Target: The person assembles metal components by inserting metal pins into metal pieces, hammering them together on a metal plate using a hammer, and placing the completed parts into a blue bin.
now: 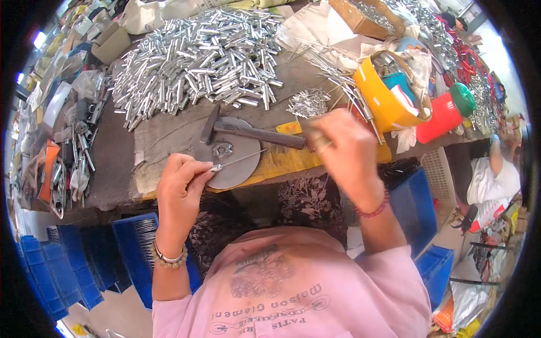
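Note:
My left hand (181,180) pinches a small silvery metal piece (216,168) between thumb and fingers, over the near edge of a grey round metal plate (239,172). A thin metal rod (243,158) runs from that piece toward the right; whether the two are joined I cannot make out. On the plate sits a metal nut-like ring (222,150). A hammer (253,134) lies across the plate, its head to the left. Beyond the end of its handle, my right hand (349,149) is raised and blurred, its fingers curled around something smeared by motion.
A large heap of short metal tubes (203,56) covers the back of the bench, with a smaller pile (309,102) nearer. Long thin rods (344,84), a yellow container (389,93) and a red jar with green lid (445,115) stand right. Blue bins (135,236) flank my lap.

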`<action>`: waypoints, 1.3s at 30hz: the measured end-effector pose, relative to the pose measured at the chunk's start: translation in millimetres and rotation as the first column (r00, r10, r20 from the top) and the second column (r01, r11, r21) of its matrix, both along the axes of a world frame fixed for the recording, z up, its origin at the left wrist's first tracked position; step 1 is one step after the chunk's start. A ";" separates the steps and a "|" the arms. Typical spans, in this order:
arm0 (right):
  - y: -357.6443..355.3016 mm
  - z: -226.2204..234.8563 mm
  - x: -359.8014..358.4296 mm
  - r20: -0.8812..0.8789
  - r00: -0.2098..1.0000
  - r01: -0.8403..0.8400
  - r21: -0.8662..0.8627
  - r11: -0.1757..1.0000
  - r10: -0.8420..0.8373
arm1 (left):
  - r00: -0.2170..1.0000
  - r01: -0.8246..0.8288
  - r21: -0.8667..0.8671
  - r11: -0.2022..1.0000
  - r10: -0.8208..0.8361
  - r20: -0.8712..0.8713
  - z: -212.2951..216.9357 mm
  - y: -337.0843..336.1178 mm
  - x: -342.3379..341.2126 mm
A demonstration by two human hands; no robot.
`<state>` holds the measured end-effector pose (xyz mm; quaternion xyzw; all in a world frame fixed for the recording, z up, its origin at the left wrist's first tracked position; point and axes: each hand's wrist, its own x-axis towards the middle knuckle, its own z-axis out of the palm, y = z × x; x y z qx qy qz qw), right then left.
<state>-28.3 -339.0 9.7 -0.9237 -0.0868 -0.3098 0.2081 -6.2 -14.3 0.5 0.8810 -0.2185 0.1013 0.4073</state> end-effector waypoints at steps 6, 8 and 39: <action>-65.4 -3.5 -16.9 -0.223 0.940 0.269 0.028 0.963 -0.257 | 1.000 0.007 0.008 1.000 -0.007 0.017 -1.6 -3.1 1.3; -63.2 -5.0 -17.8 -0.275 0.936 0.247 0.077 0.966 -0.218 | 1.000 -0.007 -0.037 0.999 0.006 -0.024 -4.7 -3.5 0.5; 101.6 8.0 28.6 -0.194 0.846 -0.471 0.164 0.867 0.497 | 0.995 -0.032 -0.010 0.999 0.033 0.092 -10.1 2.4 -0.1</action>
